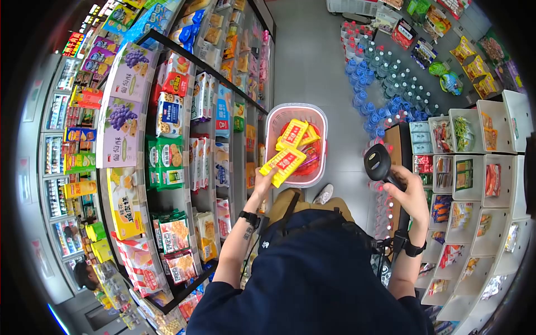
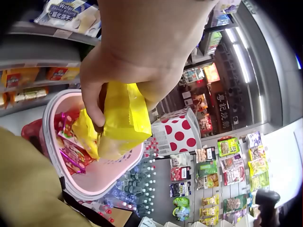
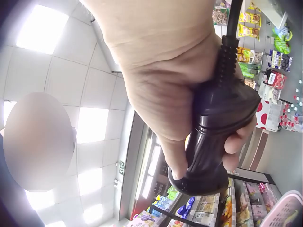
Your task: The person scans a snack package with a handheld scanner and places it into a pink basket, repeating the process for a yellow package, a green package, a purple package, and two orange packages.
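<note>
My left hand (image 1: 263,183) pinches a yellow snack packet (image 1: 283,166) with red print over the near side of a pink plastic basket (image 1: 296,107). More yellow packets (image 1: 294,134) lie inside the basket, on top of red packaging (image 1: 314,162). In the left wrist view the thumb presses one side of the yellow packet (image 2: 127,113), above the basket. Off to the right, my right hand (image 1: 412,194) grips a black handheld barcode scanner (image 1: 377,162) by its handle. The right wrist view shows thumb and fingers wrapped around the scanner (image 3: 208,146), its cord running upward.
A tall shelf of biscuits and boxed snacks (image 1: 131,120) runs along my left. Bottled drinks (image 1: 385,78) crowd the floor ahead to the right. White bins (image 1: 466,178) of small packets line the right side. My shoe (image 1: 324,194) stands just behind the basket.
</note>
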Demonstrator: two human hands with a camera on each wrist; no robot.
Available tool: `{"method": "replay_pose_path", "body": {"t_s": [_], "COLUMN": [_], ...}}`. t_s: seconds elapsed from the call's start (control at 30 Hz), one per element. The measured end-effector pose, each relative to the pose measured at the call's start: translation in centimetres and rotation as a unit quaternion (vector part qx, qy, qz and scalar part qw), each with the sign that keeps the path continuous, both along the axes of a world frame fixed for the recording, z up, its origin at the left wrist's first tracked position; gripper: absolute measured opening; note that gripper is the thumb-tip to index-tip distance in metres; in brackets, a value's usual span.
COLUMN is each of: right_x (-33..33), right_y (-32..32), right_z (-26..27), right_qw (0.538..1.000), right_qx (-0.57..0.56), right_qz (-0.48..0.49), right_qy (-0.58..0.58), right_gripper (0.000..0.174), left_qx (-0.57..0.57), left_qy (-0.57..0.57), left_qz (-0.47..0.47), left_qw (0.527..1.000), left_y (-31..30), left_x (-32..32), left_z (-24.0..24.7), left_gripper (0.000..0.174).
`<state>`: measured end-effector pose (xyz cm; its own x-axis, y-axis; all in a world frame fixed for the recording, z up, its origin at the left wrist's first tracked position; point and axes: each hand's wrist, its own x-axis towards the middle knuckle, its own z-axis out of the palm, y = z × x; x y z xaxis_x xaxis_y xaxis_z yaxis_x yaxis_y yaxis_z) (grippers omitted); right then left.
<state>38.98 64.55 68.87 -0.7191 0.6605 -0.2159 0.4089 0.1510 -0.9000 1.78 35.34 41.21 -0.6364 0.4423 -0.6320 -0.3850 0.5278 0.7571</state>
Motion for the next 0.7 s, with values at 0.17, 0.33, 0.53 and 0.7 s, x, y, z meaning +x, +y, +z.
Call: {"method": "replay_pose_path", "body": {"t_s": [0.17,0.33,0.53,0.7], "right_x": [-0.5,-0.2,0.9,-0.4], "right_y": [-0.7,-2.5,-4.8,-5.6], "right_z": [-1.5,-4.0,-6.5,-7.7], "right_qw": [0.997,0.991,0.974,0.970], "right_qx": [-0.061,-0.084,-0.148,-0.158], "right_qz": [-0.034,-0.090,-0.146,-0.166], "right_qy": [-0.012,-0.058,-0.090,-0.087], "right_gripper": [0.046,0.046,0.047,0.045], "left_qx": [-0.033,-0.019,-0.001,0.080], "left_qy": [0.031,-0.092,-0.162,-0.223], "left_qz": [0.027,-0.010,0.000,0.087], "left_qw": [0.999,0.996,0.987,0.968], "left_y": [4.0,8.7,12.0,10.4], "left_x": [-0.7,-3.6,-6.2,-7.3], "left_z": [-2.9,-6.1,-12.7,-19.5], "left_gripper": [0.076,0.052,0.058,0.059]}}
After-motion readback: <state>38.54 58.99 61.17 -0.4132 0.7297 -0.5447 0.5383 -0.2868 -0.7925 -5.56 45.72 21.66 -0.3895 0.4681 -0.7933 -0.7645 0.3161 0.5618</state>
